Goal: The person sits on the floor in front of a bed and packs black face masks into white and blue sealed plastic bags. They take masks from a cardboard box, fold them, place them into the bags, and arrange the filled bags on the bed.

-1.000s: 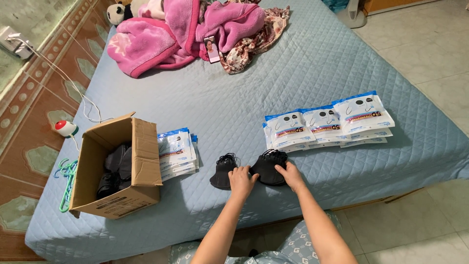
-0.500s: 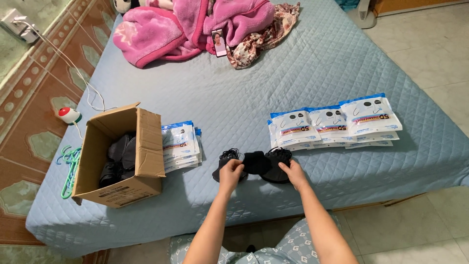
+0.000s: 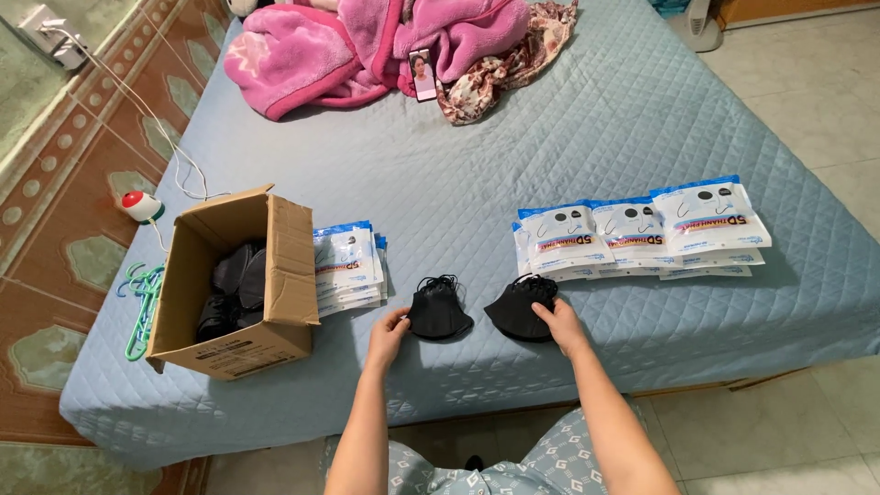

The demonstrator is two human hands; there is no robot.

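Two small stacks of black face masks lie on the blue quilted bed near its front edge. My left hand (image 3: 389, 332) rests against the left mask stack (image 3: 438, 310), fingers on its edge. My right hand (image 3: 558, 323) holds the edge of the right mask stack (image 3: 519, 306). The two stacks lie apart with a gap of quilt between them. An open cardboard box (image 3: 275, 275) with more black masks inside stands to the left.
White and blue sealed pouches lie in a row (image 3: 642, 229) at the right, and another pile (image 3: 348, 266) leans beside the box. Pink blankets (image 3: 367, 46) and a phone (image 3: 423, 75) lie at the far side. Green hangers (image 3: 139, 302) and a cable lie at the left edge.
The black masks, earlier bunched together under both hands, now lie as two separate stacks. My hands have moved apart, left and right.
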